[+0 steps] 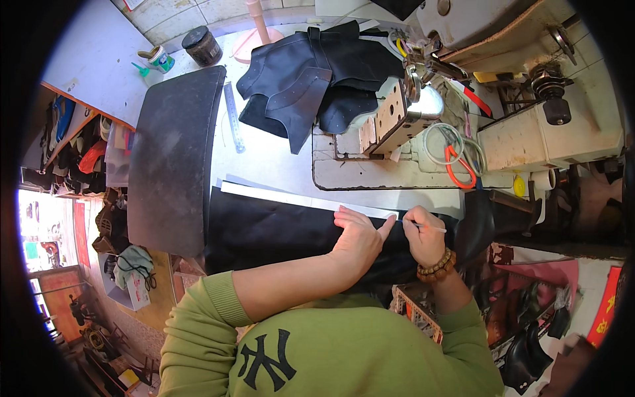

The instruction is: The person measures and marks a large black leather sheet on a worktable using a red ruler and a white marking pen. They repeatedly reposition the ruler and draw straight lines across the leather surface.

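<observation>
Black sheet: smooth, leather-like, spread on the white table right in front of the person; runs under both hands.
White strip: long, thin, straight; lies along the sheet's far edge, i.e. on the side away from the person.
Strip axis: mostly L-R, slight tilt, R end closer to the body than the L end. Most of its length is left of both hands.
L hand: not clenched; fingers extended onto the strip near its R end, thumb out toward that end. Touching; looks like it's holding it down, pressure can't be judged.
R hand: fingers closed round a thin pen-like tool, tool pointing left to the strip's R end. Tip contact w/ sheet: can't tell, too small.
Nearer hand: L, it's on the strip; R is just beside the end.
Key relation: strip's R end sits btw L thumb and tool tip, a bit beyond the R hand.
Nearby: dark board on the left, clear ruler beyond strip, cut black pieces at the back, orange-handled scissors far right.
</observation>
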The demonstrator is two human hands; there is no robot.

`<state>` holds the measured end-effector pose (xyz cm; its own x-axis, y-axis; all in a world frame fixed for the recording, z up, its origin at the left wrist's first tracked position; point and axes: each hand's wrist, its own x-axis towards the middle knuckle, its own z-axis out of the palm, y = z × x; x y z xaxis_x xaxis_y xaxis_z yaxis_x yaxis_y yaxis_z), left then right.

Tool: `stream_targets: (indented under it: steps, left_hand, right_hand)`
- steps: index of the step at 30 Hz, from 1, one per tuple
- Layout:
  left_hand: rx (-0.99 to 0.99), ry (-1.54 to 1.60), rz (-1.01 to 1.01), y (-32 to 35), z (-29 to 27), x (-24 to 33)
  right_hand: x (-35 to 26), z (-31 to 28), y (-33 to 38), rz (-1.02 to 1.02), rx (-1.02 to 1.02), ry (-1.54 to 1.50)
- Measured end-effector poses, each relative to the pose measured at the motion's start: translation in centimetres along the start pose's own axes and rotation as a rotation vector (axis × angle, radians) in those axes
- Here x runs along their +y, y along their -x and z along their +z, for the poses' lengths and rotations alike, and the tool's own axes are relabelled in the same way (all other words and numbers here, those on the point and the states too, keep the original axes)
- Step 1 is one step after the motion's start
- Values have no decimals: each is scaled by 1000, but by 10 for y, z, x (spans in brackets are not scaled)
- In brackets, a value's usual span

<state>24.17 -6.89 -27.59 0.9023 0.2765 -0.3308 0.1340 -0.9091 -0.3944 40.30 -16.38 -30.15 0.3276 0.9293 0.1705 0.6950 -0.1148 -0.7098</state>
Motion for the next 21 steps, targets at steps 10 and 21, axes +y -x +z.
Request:
stream_targets:
  steps: [10,21]
  left_hand:
    - [177,71,-32,12,13,-5]
    - [539,769,-394,44,66,-71]
  right_hand:
    - [-15,13,14,-157,98,152]
    - [-17,29,4,-203,207,289]
